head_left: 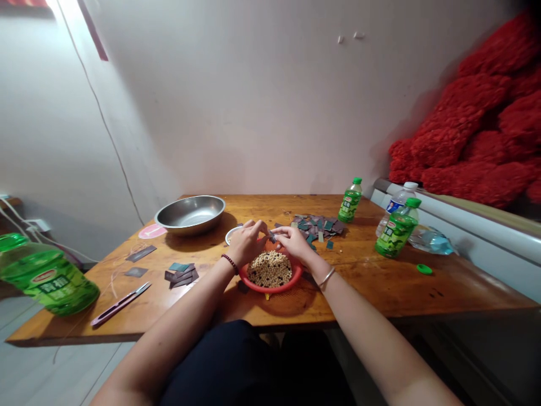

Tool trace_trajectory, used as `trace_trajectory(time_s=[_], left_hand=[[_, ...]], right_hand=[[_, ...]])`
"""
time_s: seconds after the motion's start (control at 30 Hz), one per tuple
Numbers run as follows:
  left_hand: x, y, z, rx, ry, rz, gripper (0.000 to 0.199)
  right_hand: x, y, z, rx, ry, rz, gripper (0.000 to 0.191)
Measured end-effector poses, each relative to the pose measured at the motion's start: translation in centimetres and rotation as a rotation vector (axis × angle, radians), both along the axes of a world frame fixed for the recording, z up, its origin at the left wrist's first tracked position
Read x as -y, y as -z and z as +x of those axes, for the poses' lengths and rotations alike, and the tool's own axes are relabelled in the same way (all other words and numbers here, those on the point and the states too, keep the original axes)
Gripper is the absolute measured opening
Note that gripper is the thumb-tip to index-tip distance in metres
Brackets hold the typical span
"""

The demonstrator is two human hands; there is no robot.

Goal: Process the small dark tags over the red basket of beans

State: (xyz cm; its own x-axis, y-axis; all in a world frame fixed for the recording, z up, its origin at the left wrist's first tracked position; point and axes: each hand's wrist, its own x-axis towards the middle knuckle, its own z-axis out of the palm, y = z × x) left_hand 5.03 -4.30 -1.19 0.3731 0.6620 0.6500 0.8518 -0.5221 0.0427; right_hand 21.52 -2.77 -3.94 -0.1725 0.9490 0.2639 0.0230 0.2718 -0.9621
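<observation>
My left hand [248, 242] and my right hand [292, 242] meet above the far side of a red plastic basket [270, 289]. Fingertips of both pinch a small dark piece [273, 238], which looks like the flat patches nearby; its details are too small to make out. Inside the basket lie many pale round beads or beans [269, 269] with some dark ones among them. A white bowl [230, 235] shows partly behind my left hand. Beyond my right hand spreads a pile of dark brown and green flat patches [319, 226].
A steel basin [190, 215] stands at the back left. Pink-handled thread snips [120, 304] and a smaller patch stack [182, 276] lie left. Green drink bottles [350, 201] stand on both sides of the wooden table [363, 293]. A green cap [424, 269] lies right.
</observation>
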Motion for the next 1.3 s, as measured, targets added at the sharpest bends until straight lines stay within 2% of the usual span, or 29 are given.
trace_trajectory(time_s=[0.17, 0.33, 0.5, 0.63, 0.77, 0.93, 1.07, 1.2, 1.3], left_hand=[[0.18, -0.07, 0.21, 0.027, -0.025, 0.005, 0.017], [0.23, -0.05, 0.27, 0.017, 0.057, -0.011, 0.016], [0.06, 0.16, 0.21, 0.062, -0.002, 0.011, 0.015], [-0.01, 0.19, 0.16, 0.057, 0.083, -0.022, 0.016], [0.06, 0.15, 0.26, 0.088, 0.019, -0.005, 0.016], [0.17, 0.08, 0.33, 0.062, 0.062, -0.030, 0.016], [0.22, 0.05, 0.30, 0.068, -0.019, -0.013, 0.018], [0.26, 0.07, 0.29, 0.021, 0.027, -0.019, 0.013], [0.31, 0.06, 0.33, 0.047, -0.041, 0.007, 0.016]], right_hand=[[0.29, -0.33, -0.05, -0.002, 0.001, -0.014, 0.023], [0.07, -0.01, 0.00, 0.025, 0.007, -0.004, 0.024], [-0.07, 0.21, 0.05, 0.024, -0.002, 0.000, 0.024], [-0.14, 0.25, 0.08, 0.032, -0.013, 0.017, 0.022], [-0.14, 0.18, 0.11, 0.030, -0.016, -0.001, 0.022], [0.02, 0.07, 0.10, 0.050, -0.012, 0.010, 0.023], [0.00, 0.22, 0.14, 0.048, -0.008, -0.003, 0.024], [-0.06, 0.32, 0.14, 0.060, -0.012, 0.010, 0.025], [0.01, 0.21, 0.06, 0.056, 0.006, -0.002, 0.024]])
